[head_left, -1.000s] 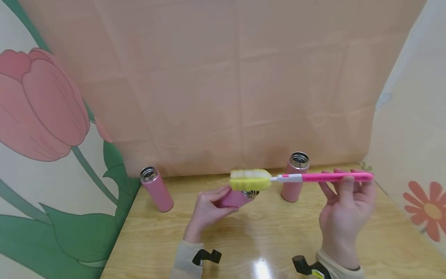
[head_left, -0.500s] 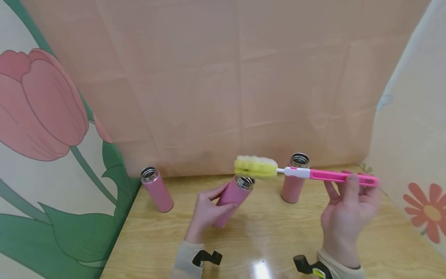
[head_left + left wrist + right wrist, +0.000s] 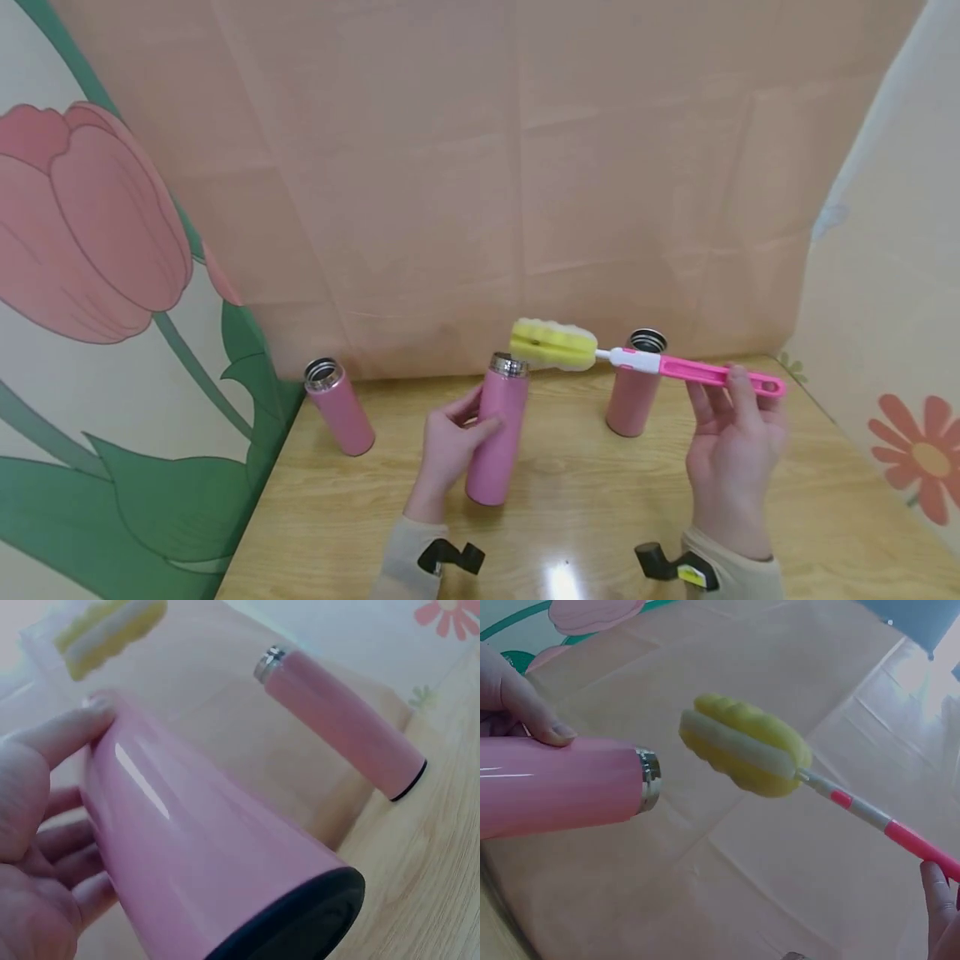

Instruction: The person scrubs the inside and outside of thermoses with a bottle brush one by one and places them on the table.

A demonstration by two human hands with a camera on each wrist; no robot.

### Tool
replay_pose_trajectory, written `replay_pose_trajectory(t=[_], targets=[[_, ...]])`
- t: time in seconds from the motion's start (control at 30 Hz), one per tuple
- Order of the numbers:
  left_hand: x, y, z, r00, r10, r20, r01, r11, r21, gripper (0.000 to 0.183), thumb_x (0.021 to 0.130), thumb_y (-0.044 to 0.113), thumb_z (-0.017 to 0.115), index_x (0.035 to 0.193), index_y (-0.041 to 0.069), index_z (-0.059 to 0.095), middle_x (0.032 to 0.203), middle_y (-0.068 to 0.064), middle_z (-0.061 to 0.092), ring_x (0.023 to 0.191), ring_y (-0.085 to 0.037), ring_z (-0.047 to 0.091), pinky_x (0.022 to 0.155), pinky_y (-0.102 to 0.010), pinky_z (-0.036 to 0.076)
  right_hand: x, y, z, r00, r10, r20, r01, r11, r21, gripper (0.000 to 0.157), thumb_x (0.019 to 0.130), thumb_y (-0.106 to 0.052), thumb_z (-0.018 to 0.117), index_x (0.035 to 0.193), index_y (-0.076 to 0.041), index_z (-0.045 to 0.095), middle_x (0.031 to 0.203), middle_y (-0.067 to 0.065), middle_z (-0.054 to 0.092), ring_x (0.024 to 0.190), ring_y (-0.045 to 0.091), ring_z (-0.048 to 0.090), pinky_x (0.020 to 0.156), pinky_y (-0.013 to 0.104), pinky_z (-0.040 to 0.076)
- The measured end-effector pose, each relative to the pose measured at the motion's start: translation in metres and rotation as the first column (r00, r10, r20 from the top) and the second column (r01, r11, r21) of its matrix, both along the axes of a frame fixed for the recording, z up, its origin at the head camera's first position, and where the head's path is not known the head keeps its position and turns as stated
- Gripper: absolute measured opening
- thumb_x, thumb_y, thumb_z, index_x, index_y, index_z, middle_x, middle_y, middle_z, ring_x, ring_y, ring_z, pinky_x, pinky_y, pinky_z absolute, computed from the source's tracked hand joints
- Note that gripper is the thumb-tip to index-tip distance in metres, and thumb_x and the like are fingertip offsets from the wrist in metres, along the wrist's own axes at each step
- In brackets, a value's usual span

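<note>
My left hand (image 3: 448,450) grips a pink metal bottle (image 3: 501,437) around its side, nearly upright with a slight lean to the right. The bottle's steel mouth is uncapped, and its dark base (image 3: 300,922) is raised off the table in the left wrist view. My right hand (image 3: 733,458) pinches the pink handle of a bottle brush (image 3: 690,370) between thumb and fingers. The brush lies almost level, its yellow and white sponge head (image 3: 742,746) pointing left. In the right wrist view a gap shows between the sponge and the bottle's mouth.
Two more uncapped pink bottles stand on the wooden table (image 3: 592,517): a left bottle (image 3: 343,412) and a right bottle (image 3: 632,400) behind the brush. A peach-coloured sheet (image 3: 517,183) hangs along the table's back edge. Painted flower walls flank both sides.
The held bottle has swung from tilted toward the right to nearly upright. The brush has risen, its sponge end now higher than the handle, and my right hand has shifted slightly left.
</note>
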State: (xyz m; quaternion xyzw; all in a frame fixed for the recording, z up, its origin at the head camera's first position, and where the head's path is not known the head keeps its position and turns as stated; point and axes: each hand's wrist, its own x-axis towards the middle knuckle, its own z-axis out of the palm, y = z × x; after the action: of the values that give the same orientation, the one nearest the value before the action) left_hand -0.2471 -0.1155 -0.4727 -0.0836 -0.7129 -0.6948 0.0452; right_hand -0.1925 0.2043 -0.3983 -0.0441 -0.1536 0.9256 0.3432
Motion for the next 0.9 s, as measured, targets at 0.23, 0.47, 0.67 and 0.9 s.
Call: replay_pose_trajectory(t=[0.23,0.47,0.67,0.9], targets=[[-0.005,0.0,-0.001,0.991,0.105,0.084,-0.114,0.986,0.119,0.056,0.087,0.018,0.092,0.139,0.009,0.072,0.133,-0.015,0.073,0.119,-0.028,0.071,0.097,-0.04,0.061,-0.004,0.007,-0.003,0.989,0.133,0.071,-0.131,0.991,-0.032,0.025,0.098,0.0,0.075,0.116,0.002,0.058,0.107,0.013,0.064,0.097,0.032,0.076,0.088,0.041,0.062],[-0.002,0.002,0.002,0.987,0.082,0.135,-0.107,0.977,0.183,0.057,0.088,0.02,0.092,0.14,0.009,0.071,0.135,-0.015,0.072,0.12,-0.028,0.07,0.097,-0.039,0.06,-0.009,0.007,-0.007,0.974,0.205,0.098,-0.202,0.979,-0.038,0.028,0.099,0.002,0.073,0.124,0.001,0.06,0.109,0.015,0.068,0.098,0.035,0.078,0.085,0.041,0.062],[0.004,0.005,0.006,0.993,0.004,0.117,-0.032,0.971,0.239,0.055,0.091,0.013,0.087,0.141,0.002,0.068,0.134,-0.018,0.072,0.115,-0.023,0.071,0.092,-0.035,0.061,-0.012,0.006,-0.011,0.969,0.23,0.093,-0.227,0.973,-0.039,0.029,0.1,0.003,0.07,0.128,0.0,0.06,0.106,0.015,0.069,0.092,0.032,0.078,0.082,0.04,0.063],[0.006,0.006,0.009,0.995,-0.028,0.093,0.004,0.969,0.249,0.057,0.091,0.011,0.087,0.143,0.003,0.067,0.138,-0.017,0.069,0.123,-0.025,0.069,0.098,-0.035,0.059,-0.016,0.006,-0.015,0.959,0.26,0.109,-0.26,0.966,-0.016,0.024,0.1,0.0,0.072,0.121,0.0,0.06,0.11,0.014,0.069,0.097,0.031,0.077,0.089,0.04,0.062]])
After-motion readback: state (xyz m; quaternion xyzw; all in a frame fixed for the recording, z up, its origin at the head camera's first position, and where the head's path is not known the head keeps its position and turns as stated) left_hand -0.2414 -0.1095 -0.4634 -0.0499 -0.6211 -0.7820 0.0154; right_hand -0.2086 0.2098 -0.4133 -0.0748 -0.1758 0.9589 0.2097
